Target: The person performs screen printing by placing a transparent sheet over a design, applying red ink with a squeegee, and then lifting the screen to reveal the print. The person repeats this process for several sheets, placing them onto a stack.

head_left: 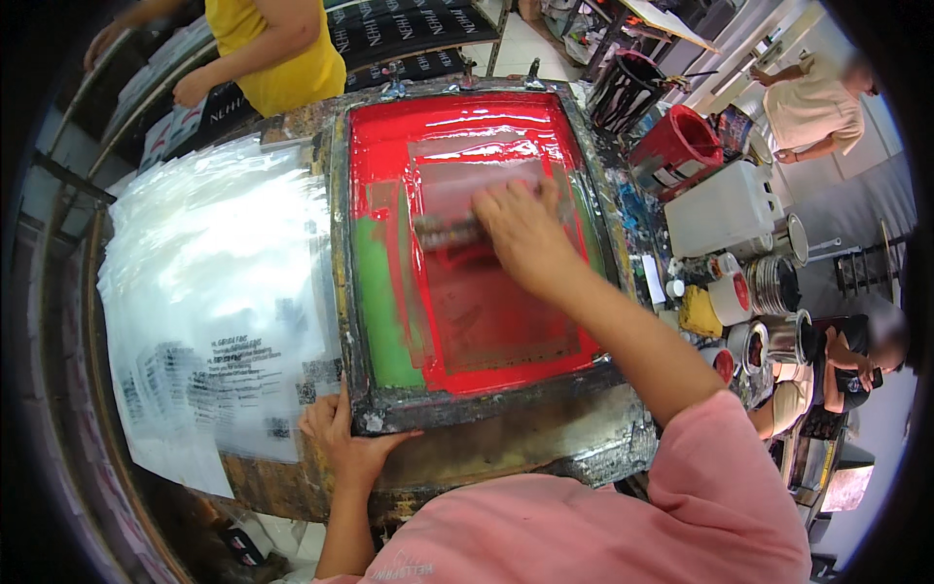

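In front of me lies a screen printing frame (467, 407), its dark rim around a mesh wet with red ink (467, 122) and green along the left side. My right hand (525, 229) is closed over a squeegee (446, 237), which is blurred and rests across the middle of the mesh. Its right part is hidden under my fingers. At the frame's near left corner is my left hand (350, 443), gripping it with thumb along the front edge and a finger up the side. Metal clamps (394, 80) sit at the far edge.
Left of the frame, a pile of whitish printed sheets (219, 292) covers the table. Along the right stand a red ink bucket (676, 151), a white jug (720, 209) and several cans (783, 336). A person in yellow (277, 54) works beyond the table; others are at right.
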The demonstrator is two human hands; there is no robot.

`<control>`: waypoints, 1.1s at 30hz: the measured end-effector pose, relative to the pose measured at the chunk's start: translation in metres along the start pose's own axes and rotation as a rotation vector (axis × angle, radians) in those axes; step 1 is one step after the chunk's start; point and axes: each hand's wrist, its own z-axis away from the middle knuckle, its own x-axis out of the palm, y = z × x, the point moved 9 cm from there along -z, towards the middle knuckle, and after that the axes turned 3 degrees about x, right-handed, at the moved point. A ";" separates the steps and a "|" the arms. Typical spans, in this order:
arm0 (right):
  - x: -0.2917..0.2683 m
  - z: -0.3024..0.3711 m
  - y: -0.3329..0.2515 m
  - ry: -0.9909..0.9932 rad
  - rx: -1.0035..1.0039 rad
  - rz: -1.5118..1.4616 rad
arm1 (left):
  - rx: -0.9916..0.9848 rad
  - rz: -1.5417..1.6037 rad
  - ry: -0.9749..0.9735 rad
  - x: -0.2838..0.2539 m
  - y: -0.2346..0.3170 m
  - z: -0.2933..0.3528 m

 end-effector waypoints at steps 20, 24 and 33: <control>-0.009 -0.002 0.008 0.083 -0.030 0.130 | 0.020 0.414 0.192 0.011 -0.011 0.018; -0.094 0.076 -0.060 -0.203 0.018 0.082 | -0.051 0.693 0.189 -0.012 0.015 0.002; -0.285 0.002 -0.074 0.342 0.041 0.092 | 0.234 0.978 0.629 -0.068 0.026 -0.143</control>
